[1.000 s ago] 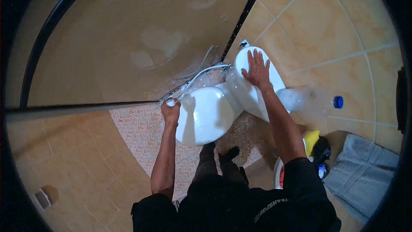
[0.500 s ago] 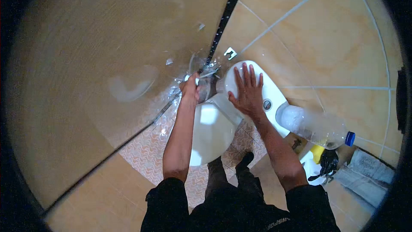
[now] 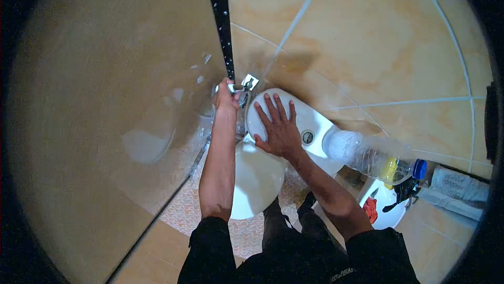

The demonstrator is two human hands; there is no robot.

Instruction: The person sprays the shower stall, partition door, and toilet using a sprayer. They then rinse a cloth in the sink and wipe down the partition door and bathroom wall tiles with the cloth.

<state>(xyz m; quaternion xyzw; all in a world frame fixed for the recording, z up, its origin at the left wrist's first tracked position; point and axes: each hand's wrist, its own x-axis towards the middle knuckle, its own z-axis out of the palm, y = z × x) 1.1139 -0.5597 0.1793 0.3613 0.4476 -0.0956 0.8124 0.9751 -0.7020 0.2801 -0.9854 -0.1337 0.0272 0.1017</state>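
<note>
My left hand (image 3: pixel 227 95) is wrapped round a white and silver spray head (image 3: pixel 234 88), right beside a metal wall bracket (image 3: pixel 250 82). Spread fingers of my right hand (image 3: pixel 278 126) lie flat on the white toilet tank lid (image 3: pixel 317 119), left of its round flush button (image 3: pixel 307 137). Below the tank is the closed white toilet lid (image 3: pixel 257 181). A clear plastic bottle (image 3: pixel 367 152) with a blue cap lies on its side at the right end of the tank.
A wet glass panel (image 3: pixel 131 74) with a black edge strip (image 3: pixel 221 16) stands at the left. Tiled wall (image 3: pixel 367 37) is behind the tank. At the lower right are a white basin (image 3: pixel 386 202) with a red cloth (image 3: pixel 370 209), a black bag (image 3: pixel 404 192) and a grey towel (image 3: pixel 454 184).
My left hand has moved from beside the toilet lid up to the wall bracket with the spray head. My right hand stays on the tank lid while the view has shifted.
</note>
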